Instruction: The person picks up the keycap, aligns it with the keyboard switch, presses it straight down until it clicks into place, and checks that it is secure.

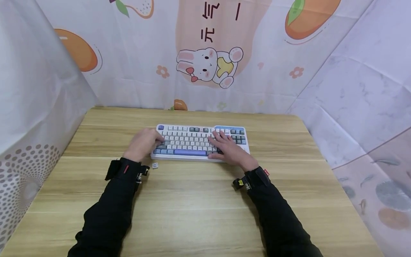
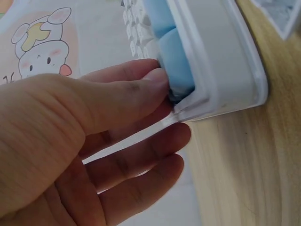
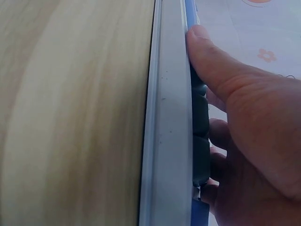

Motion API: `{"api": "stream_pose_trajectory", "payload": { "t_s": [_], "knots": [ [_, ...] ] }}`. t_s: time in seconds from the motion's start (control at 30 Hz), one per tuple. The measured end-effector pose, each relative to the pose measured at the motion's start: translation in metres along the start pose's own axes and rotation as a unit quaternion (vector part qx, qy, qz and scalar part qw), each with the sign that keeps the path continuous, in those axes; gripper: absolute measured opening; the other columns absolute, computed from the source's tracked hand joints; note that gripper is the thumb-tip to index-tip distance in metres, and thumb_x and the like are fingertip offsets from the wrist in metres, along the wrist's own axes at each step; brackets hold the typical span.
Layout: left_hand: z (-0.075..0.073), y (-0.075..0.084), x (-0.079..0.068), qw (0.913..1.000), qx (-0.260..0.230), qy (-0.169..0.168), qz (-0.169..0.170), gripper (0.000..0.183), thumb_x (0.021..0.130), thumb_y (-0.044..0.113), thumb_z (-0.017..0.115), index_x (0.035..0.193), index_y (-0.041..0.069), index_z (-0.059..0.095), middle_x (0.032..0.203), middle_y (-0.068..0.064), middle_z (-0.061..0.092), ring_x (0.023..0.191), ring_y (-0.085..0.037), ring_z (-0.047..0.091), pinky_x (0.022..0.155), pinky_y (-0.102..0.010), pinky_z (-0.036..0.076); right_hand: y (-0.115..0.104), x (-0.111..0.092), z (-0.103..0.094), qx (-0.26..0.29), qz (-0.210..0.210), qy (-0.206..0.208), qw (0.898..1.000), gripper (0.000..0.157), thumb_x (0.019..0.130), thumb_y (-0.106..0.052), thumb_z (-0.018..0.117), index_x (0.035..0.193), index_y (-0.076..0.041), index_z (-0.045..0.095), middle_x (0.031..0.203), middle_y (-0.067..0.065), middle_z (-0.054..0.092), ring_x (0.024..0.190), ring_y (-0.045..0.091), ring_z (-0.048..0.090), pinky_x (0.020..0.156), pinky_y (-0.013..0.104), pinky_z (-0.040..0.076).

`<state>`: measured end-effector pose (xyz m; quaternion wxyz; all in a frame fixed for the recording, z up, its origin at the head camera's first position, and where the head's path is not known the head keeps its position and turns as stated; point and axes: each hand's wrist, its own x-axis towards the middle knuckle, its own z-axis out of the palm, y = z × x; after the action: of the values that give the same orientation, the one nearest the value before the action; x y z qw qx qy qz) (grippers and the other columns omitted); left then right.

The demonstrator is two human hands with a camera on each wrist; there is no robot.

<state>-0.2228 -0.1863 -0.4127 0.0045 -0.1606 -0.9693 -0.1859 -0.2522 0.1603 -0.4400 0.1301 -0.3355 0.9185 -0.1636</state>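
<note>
A white mechanical keyboard lies on the wooden table, with white, grey-green and blue keys and a long violet space bar. At its left end, my left hand has thumb and index finger pinched together on a keycap beside a blue corner key; the fingertips mostly hide that keycap. My right hand rests spread over the keyboard's right part. Its thumb lies along the front edge, above dark green keys. A small loose keycap lies just in front of the keyboard's left corner.
The wooden table runs out to a printed cloth backdrop at the back, with hanging cloths on both sides. Black sleeves and wrist straps cover both forearms.
</note>
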Motion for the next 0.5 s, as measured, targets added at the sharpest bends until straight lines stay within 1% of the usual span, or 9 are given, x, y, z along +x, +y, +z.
{"api": "stream_pose_trajectory", "payload": {
  "t_s": [0.1,0.23,0.33,0.5],
  "knots": [
    [-0.002,0.002,0.0,0.9998,0.014,-0.01,0.003,0.019,0.093,0.0,0.07,0.11,0.005,0.079,0.114,-0.016,0.072,0.102,-0.029,0.066,0.085,-0.045,0.053,0.0,0.0,-0.001,-0.002,-0.004,0.002,1.0,0.077,0.101,-0.05,0.057,0.161,-0.013,0.026,0.168,0.014,0.008,0.154,0.034,-0.001,0.122,0.054,0.002],
    [-0.005,0.007,-0.001,0.9992,0.022,-0.032,-0.006,0.02,0.096,0.001,0.068,0.113,0.004,0.078,0.117,-0.016,0.071,0.096,-0.025,0.064,0.079,-0.042,0.051,0.0,-0.001,-0.002,0.002,-0.005,0.002,1.0,0.077,0.1,-0.05,0.057,0.161,-0.014,0.026,0.168,0.013,0.008,0.154,0.033,-0.001,0.122,0.053,0.002],
    [-0.007,0.009,-0.002,0.999,0.019,-0.039,-0.006,0.02,0.096,0.001,0.067,0.112,0.004,0.078,0.117,-0.017,0.07,0.093,-0.024,0.062,0.077,-0.04,0.051,0.001,-0.002,-0.001,0.003,-0.008,0.005,1.0,0.077,0.1,-0.05,0.058,0.161,-0.014,0.026,0.168,0.013,0.008,0.154,0.033,0.0,0.122,0.054,0.003],
    [-0.011,0.012,-0.005,0.9989,0.006,-0.047,-0.001,0.02,0.093,0.003,0.072,0.113,0.003,0.077,0.115,-0.016,0.07,0.087,-0.023,0.06,0.072,-0.037,0.048,0.003,-0.002,0.0,-0.001,-0.01,0.006,1.0,0.077,0.1,-0.05,0.057,0.161,-0.014,0.026,0.168,0.015,0.008,0.154,0.034,0.001,0.122,0.055,0.003]
  ]
}}
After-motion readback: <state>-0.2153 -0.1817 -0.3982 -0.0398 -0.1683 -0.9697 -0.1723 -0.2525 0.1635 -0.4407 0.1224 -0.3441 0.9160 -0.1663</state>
